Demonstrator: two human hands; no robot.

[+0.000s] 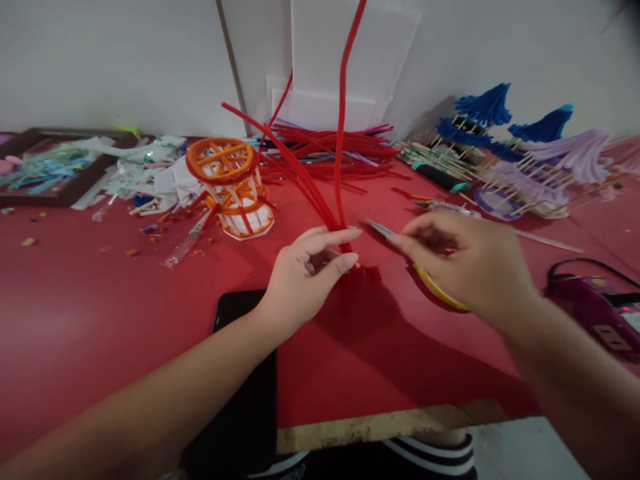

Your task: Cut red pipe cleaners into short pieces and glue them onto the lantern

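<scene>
My left hand [310, 267] is closed around several long red pipe cleaners [341, 133], pinching them near their lower ends. Their free lengths fan upward, one rising past the top of the view. Short red pieces [371, 273] show just beside my left fingertips. My right hand [455, 257] is curled over a pair of scissors with a yellow handle [440, 291], low over the red table. Thumb and fingers press on the scissors near the pivot, and the blades [379, 229] point left toward the pipe cleaners. Part of the handle is hidden under the palm.
An orange round frame [227, 187] stands at left, near scraps and a brown tray [65, 193]. A pile of red pipe cleaners [320, 150] lies at the back. Blue [483, 107] and lilac [570, 157] roofed pieces stand right. A black phone [245, 400] and purple device [595, 307] lie nearer.
</scene>
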